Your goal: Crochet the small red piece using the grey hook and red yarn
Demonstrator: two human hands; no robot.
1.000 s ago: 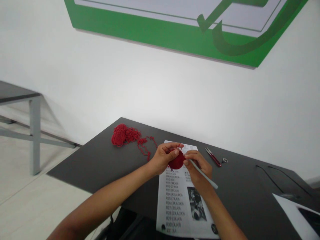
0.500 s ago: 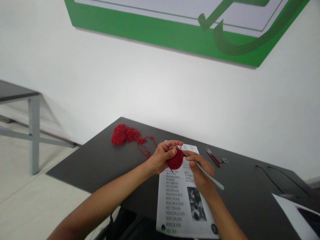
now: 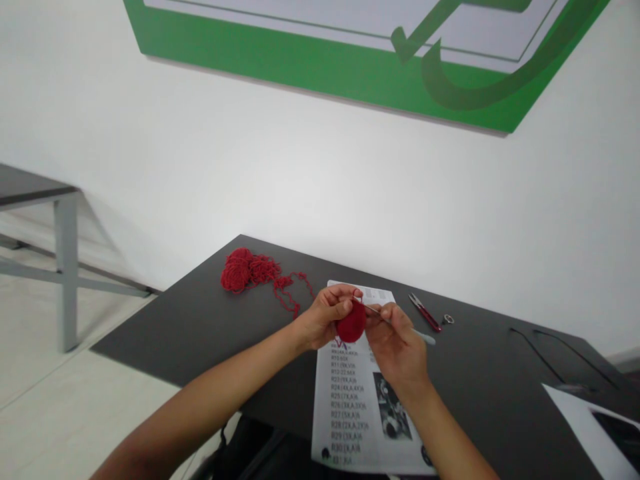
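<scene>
Between thumb and fingers, my left hand (image 3: 323,317) pinches a small round red crochet piece (image 3: 351,323). A strand of red yarn loops over its index finger. My right hand (image 3: 400,347) is closed on a crochet hook (image 3: 424,337) with a pale grey handle; its thin shaft points left to the top edge of the piece. The hook's tip is too small to make out. Below the hands lies a printed pattern sheet (image 3: 345,407) with rows of text and a photo. At the left of the table sits a loose ball of red yarn (image 3: 237,272), its strand trailing toward my left hand.
Thread snips (image 3: 425,313) with red handles and a small metal ring (image 3: 449,319) lie right of the sheet. Farther right are the thin dark arms of glasses (image 3: 540,357) and another paper (image 3: 575,420). The dark table (image 3: 200,333) meets a white wall.
My right hand has rolled so its palm side shows more, and the hook's handle has swung up to a flatter angle. My left hand keeps its hold on the crochet piece.
</scene>
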